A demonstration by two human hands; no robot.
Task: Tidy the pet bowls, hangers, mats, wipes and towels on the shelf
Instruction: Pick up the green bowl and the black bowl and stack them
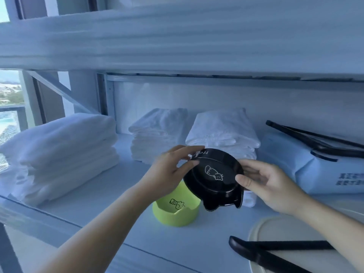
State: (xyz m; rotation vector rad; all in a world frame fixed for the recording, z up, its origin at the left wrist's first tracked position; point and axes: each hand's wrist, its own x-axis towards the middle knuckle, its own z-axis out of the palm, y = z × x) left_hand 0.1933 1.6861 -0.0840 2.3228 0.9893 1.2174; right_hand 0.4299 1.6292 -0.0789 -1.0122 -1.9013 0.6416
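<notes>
A black pet bowl with a white cat drawing is tilted in the air above the shelf. My left hand pinches its upper left rim. My right hand holds its right rim between thumb and fingers. Just below it a lime-green pet bowl stands on the shelf. Three stacks of white towels sit behind: a large one on the left and two smaller ones at the back.
A pale blue wipes pack lies at the right with a black hanger on top. Another black hanger rests on a white round mat at the front right. An upper shelf board runs overhead.
</notes>
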